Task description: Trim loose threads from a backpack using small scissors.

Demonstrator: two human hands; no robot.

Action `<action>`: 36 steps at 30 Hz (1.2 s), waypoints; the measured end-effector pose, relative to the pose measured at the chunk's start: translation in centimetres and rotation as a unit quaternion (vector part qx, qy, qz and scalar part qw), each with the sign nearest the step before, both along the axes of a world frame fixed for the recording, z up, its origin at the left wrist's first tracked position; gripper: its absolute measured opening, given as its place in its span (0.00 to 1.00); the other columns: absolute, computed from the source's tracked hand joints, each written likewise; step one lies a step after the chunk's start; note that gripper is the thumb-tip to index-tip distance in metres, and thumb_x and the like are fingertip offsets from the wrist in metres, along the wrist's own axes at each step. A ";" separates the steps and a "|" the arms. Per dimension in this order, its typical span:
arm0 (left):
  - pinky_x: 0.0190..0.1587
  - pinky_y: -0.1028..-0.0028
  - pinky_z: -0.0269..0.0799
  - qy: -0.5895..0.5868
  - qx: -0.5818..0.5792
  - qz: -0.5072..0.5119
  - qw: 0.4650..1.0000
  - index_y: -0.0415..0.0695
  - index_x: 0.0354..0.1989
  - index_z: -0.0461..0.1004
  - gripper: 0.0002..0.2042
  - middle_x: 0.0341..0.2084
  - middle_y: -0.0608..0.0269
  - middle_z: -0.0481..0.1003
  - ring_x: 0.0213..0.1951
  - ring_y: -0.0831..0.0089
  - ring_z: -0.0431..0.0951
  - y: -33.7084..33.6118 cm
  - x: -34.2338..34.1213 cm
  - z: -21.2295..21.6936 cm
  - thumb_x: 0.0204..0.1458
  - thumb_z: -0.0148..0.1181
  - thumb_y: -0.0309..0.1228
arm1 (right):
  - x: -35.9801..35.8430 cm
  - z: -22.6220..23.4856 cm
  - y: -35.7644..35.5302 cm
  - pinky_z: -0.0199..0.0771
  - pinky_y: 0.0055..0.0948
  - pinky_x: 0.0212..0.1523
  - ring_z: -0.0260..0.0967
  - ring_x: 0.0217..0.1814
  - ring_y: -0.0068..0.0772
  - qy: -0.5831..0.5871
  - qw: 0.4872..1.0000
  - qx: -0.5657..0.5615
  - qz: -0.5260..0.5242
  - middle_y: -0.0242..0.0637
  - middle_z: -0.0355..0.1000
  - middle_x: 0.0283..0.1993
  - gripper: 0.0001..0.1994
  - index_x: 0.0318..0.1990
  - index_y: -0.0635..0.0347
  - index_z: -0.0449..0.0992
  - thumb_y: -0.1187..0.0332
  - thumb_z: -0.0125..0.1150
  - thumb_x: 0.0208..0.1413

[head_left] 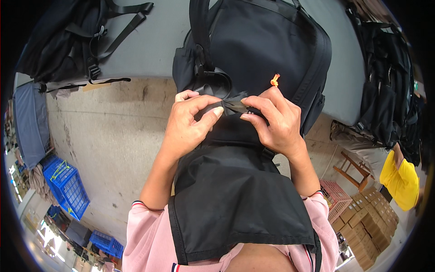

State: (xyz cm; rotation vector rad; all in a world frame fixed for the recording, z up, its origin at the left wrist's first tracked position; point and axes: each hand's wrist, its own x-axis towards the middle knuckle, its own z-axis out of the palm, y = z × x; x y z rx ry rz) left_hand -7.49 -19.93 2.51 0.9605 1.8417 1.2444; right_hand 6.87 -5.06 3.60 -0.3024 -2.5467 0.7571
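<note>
A black backpack (pixel 263 50) lies on the grey table in front of me, its lower part hanging over the near edge. My left hand (pixel 188 120) is closed, pinching a black webbing strap (pixel 217 107) between thumb and forefinger. My right hand (pixel 276 118) is closed round a small pair of thread snips (pixel 236 104), mostly hidden by the fingers. Their thin metal blades meet the black material beside my left fingertips. An orange knotted cord (pixel 274 80) sticks up above my right hand. A looped black strap (pixel 213 81) stands beside my left fingers.
More black backpacks lie on the grey table (pixel 154 41) at far left and right. Blue crates (pixel 68 186) stand on the floor at left. At right are a wooden stool (pixel 353 171), stacked cartons (pixel 364 217) and a person in a yellow top (pixel 398 179).
</note>
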 end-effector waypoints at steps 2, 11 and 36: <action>0.54 0.71 0.54 -0.016 -0.008 -0.015 1.000 0.41 0.32 0.77 0.07 0.10 0.70 0.69 0.15 0.80 0.69 0.0 -0.3 0.3 0.50 0.58 0.30 | 0.0 0.1 0.2 0.63 0.27 0.21 0.63 0.20 0.30 -0.015 1.000 -0.015 0.023 0.31 0.65 0.25 0.15 0.34 0.57 0.75 0.70 0.69 0.35; 0.55 0.72 0.52 -0.047 -0.025 -0.060 0.997 0.43 0.32 0.78 0.06 0.11 0.71 0.70 0.15 0.80 0.66 -0.3 -0.8 0.4 0.49 0.57 0.30 | 0.2 -0.3 0.0 0.63 0.27 0.21 0.64 0.20 0.30 0.000 0.999 -0.015 0.038 0.31 0.65 0.26 0.15 0.34 0.57 0.75 0.70 0.69 0.35; 0.43 0.77 0.59 -0.153 -0.056 -0.027 0.986 0.40 0.30 0.77 0.06 0.14 0.73 0.69 0.19 0.82 0.67 -0.1 -0.2 0.3 0.50 0.57 0.30 | 0.2 -0.4 -0.1 0.62 0.27 0.21 0.63 0.20 0.29 0.000 0.999 0.011 0.036 0.30 0.66 0.26 0.14 0.34 0.57 0.75 0.70 0.69 0.35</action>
